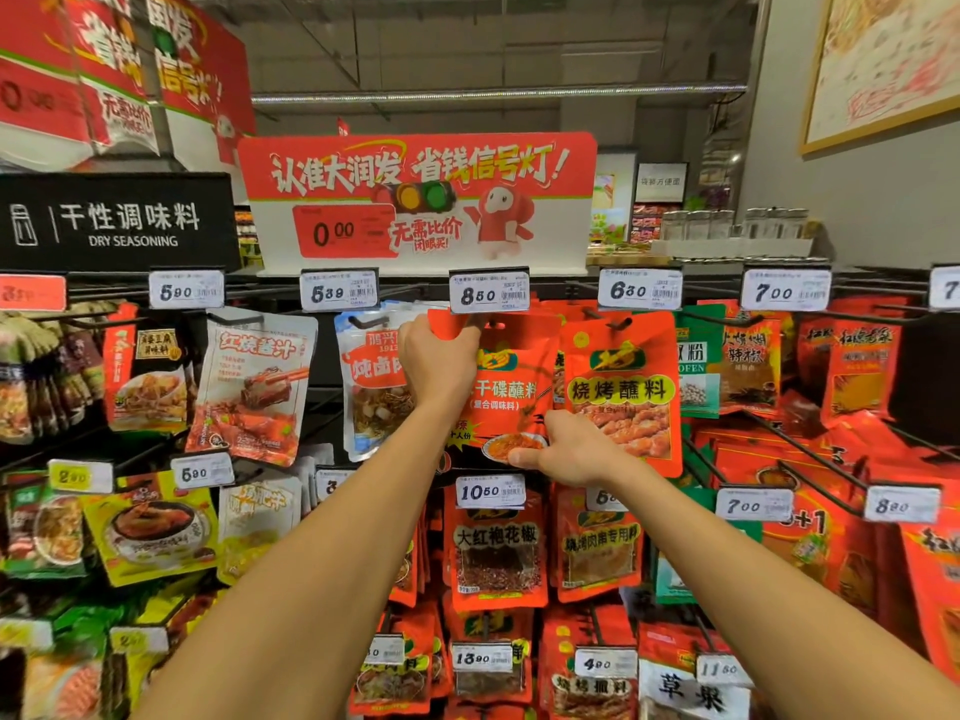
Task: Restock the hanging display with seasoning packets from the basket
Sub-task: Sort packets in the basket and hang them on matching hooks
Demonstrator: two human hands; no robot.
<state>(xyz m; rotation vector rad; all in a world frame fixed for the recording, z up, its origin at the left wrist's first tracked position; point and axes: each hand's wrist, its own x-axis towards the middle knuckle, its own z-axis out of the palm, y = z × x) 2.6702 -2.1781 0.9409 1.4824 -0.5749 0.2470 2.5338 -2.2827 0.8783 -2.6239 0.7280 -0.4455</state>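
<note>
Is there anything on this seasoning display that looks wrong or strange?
Yes. The red promotional price tag on the top sign shows 0.00, unlike the priced tags below. The red packet held by the left hand and right hand hangs tilted.

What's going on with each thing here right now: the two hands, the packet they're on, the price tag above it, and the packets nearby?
Left hand: grips the red packet's top edge at the hook.
Right hand: pinches the packet's bottom edge.
Red packet: held up at its hook, tilted slightly.
8.50 price tag: right above the packet.
Barbecue packet: hanging beside it, untouched.
</note>
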